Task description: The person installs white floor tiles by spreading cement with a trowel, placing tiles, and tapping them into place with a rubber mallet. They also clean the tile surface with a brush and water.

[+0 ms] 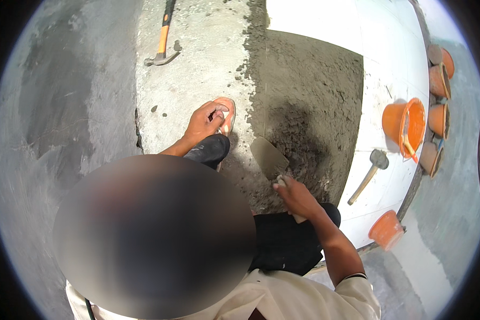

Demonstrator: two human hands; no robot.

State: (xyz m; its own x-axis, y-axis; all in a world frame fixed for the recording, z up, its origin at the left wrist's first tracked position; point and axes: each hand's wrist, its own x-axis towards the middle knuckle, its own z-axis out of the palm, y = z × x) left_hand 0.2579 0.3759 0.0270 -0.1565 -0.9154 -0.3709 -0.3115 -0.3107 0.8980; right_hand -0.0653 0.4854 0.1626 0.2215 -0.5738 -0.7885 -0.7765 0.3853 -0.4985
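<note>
My right hand (297, 198) is wrapped round the handle of a trowel (268, 157). The flat, mortar-smeared blade points up and left, touching or just over the left edge of the wet mortar bed (325, 80). By my bent left knee is my left hand (204, 121), its fingers curled in and the thumb near the index finger, with no object visible in it. Beside that hand a foot in a reddish sandal (228, 109) stands on the rough concrete strip (192, 48). A dark shadow falls across the mortar right of the trowel.
A claw hammer (163, 40) lies far left on the concrete. White tiles (392, 48) border the mortar, with a mallet (369, 176) and an orange bucket (394, 125) on them. Several mortar-stained buckets line the right edge; another bucket (386, 230) lies near right. A blurred oval hides the lower left.
</note>
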